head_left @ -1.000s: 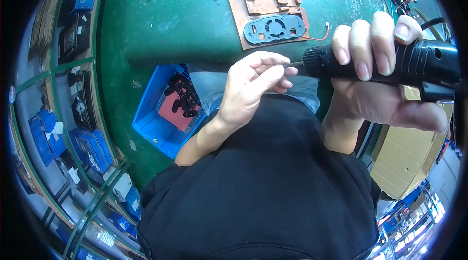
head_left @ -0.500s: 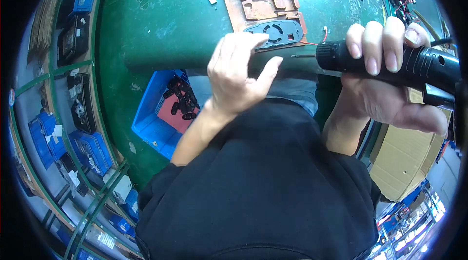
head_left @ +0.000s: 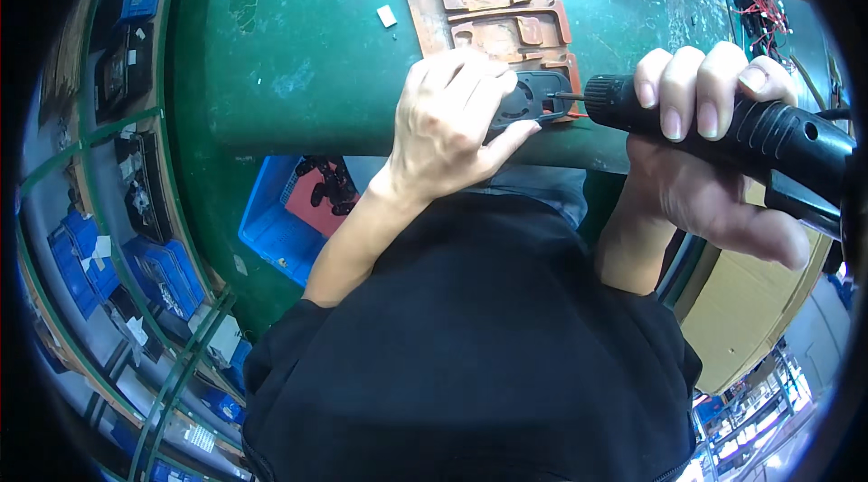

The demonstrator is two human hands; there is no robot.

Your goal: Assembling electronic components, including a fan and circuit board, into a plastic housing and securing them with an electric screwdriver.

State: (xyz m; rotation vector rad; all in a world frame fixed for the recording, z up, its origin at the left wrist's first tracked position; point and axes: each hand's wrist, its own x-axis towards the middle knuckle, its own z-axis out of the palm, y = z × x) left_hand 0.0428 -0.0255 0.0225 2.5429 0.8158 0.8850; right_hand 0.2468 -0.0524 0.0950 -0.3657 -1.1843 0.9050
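Housing (head_left: 536, 95): upper centre, long axis crosswise
Left hand (head_left: 452, 120): nearer, half-curled over it, hold unclear
Right hand (head_left: 694, 176): wraps screwdriver (head_left: 770, 131)

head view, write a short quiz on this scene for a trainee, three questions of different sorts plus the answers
1. Multiple choice: which hand holds the black power screwdriver?
a) left
b) right
c) both

2. True or false: seen from the head camera, the left hand hides part of the dark oval housing.

3. Fill in the colour: the crate with black pieces in it, at the person's left, is ____.

Key: 1 b, the right hand; 2 true; 3 blue.
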